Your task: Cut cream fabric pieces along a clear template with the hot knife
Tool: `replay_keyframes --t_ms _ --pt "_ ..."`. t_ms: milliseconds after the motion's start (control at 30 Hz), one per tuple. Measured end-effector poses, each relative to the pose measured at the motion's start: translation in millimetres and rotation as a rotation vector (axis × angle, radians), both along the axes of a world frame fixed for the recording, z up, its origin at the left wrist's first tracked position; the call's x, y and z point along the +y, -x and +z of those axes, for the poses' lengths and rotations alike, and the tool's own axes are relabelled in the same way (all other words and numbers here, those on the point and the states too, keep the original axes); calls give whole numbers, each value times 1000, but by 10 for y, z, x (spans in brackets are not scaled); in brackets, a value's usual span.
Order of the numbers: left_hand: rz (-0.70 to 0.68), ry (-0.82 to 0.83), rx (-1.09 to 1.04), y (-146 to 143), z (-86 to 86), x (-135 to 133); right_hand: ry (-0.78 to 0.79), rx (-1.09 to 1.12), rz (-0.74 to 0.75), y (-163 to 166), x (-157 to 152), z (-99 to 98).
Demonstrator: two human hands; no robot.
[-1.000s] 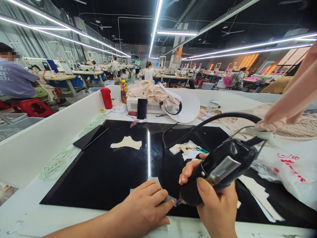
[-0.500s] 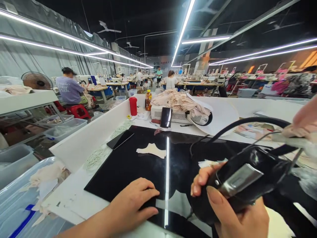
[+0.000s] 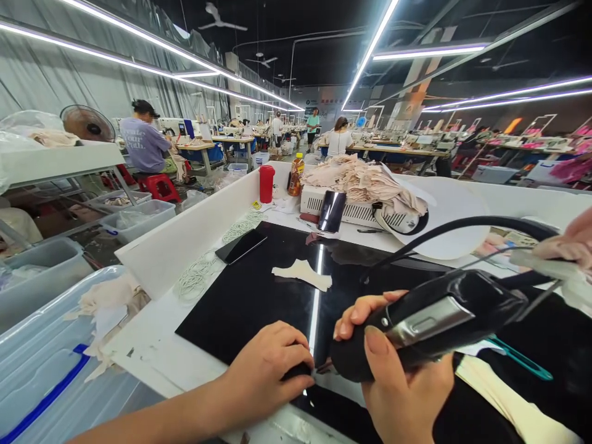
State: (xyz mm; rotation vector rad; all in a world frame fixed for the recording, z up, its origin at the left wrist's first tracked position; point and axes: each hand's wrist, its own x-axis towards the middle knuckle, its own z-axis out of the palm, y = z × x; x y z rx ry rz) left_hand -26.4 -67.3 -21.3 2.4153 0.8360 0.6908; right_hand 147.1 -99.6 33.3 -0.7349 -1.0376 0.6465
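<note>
My right hand [image 3: 402,382] is wrapped round a black hand-held tool [image 3: 435,320] with a silver plate on its side and a thick black cord [image 3: 481,225]. The tool is tilted above the glossy black board [image 3: 240,290]; I cannot tell its exact kind. My left hand [image 3: 277,364] rests at the board's near edge, fingers bent and thumb apart, with nothing seen in it. Farther up the board lies a cream cut fabric piece [image 3: 303,273]. Near the right hand are more cream fabric [image 3: 509,394] and a slim teal tool [image 3: 522,357], partly hidden.
A dark phone [image 3: 241,245] lies at the board's left corner beside pale cord coils [image 3: 198,274]. Behind stand a red cup [image 3: 266,184], a bottle [image 3: 296,176] and a vented white box [image 3: 358,213] under piled fabric [image 3: 361,179]. Several people work at machines beyond.
The view has shifted, so the table appears farther right. My right hand has moved left with the black tool, closer to my left hand. The teal tool now shows.
</note>
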Motion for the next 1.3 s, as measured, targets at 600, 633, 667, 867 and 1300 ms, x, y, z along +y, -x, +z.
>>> replay_keyframes --t_ms 600,633,667,867,1300 --pt "25 82 -47 7 37 -43 13 -22 -20 63 53 -32" --pt "24 84 -54 9 44 -43 21 -21 -20 67 50 -26" --pt "23 84 -60 10 50 -43 27 -18 -15 69 44 -21" --pt "17 59 -57 10 58 -46 23 21 22 53 -40 -11" --pt "-107 -97 -44 52 18 -28 43 -13 41 27 -121 64"
